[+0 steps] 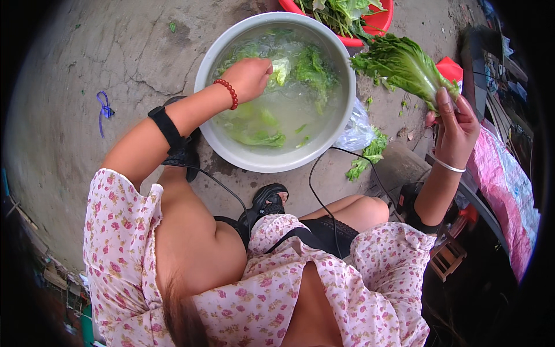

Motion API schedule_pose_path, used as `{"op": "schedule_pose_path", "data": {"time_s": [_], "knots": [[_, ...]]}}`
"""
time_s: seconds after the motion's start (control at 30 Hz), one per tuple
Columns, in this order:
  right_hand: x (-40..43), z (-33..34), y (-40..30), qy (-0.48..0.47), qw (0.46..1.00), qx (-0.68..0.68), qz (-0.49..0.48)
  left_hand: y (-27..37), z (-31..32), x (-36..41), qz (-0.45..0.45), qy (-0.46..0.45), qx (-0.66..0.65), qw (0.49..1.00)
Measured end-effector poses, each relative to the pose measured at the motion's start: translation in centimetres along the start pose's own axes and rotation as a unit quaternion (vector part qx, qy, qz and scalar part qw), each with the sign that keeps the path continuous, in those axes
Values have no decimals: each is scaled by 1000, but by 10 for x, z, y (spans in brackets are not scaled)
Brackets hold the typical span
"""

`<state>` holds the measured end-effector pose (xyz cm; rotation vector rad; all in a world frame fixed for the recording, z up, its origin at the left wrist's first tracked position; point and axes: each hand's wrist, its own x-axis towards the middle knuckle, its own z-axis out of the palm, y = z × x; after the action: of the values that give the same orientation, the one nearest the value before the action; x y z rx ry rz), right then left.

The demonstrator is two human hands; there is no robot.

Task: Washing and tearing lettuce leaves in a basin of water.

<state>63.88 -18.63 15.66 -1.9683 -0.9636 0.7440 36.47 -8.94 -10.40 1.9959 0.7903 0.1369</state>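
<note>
A wide grey basin [206, 138] of cloudy water stands on the ground before me, with several green lettuce leaves [314, 69] floating or sunk in it. Over its left half is my left hand [250, 80], fingers curled and pointing down. A pale lettuce leaf [281, 71] lies right beside those fingers; whether they grip it is hidden. To the right of the basin, my right hand [455, 117] pinches the stem end of a green lettuce leaf [401, 65], held up above the ground with its frilly tip toward the basin.
A red basin [387, 19] of leafy greens [342, 15] sits beyond the grey one. Clear plastic [357, 128] and a loose leaf [368, 154] lie to its right. A black cable [312, 186] crosses near my legs. Pink plastic sheeting [496, 173] is at right, a blue ribbon [104, 110] at left.
</note>
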Motion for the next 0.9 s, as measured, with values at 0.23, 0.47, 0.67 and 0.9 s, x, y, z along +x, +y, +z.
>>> {"op": "schedule_pose_path", "data": {"time_s": [0.23,0.47,0.67,0.9], "knots": [[43,43,42,112,981,115,106,-1,5,22,192,137,81,968],[8,155,210,-61,941,-331,-31,-37,35,32,-40,-39,46,997],[-4,181,240,-92,976,-143,135,-47,50,24,-233,-16,-215,948],[-12,155,144,-137,940,70,304,2,4,13,-269,-51,-408,871]]}}
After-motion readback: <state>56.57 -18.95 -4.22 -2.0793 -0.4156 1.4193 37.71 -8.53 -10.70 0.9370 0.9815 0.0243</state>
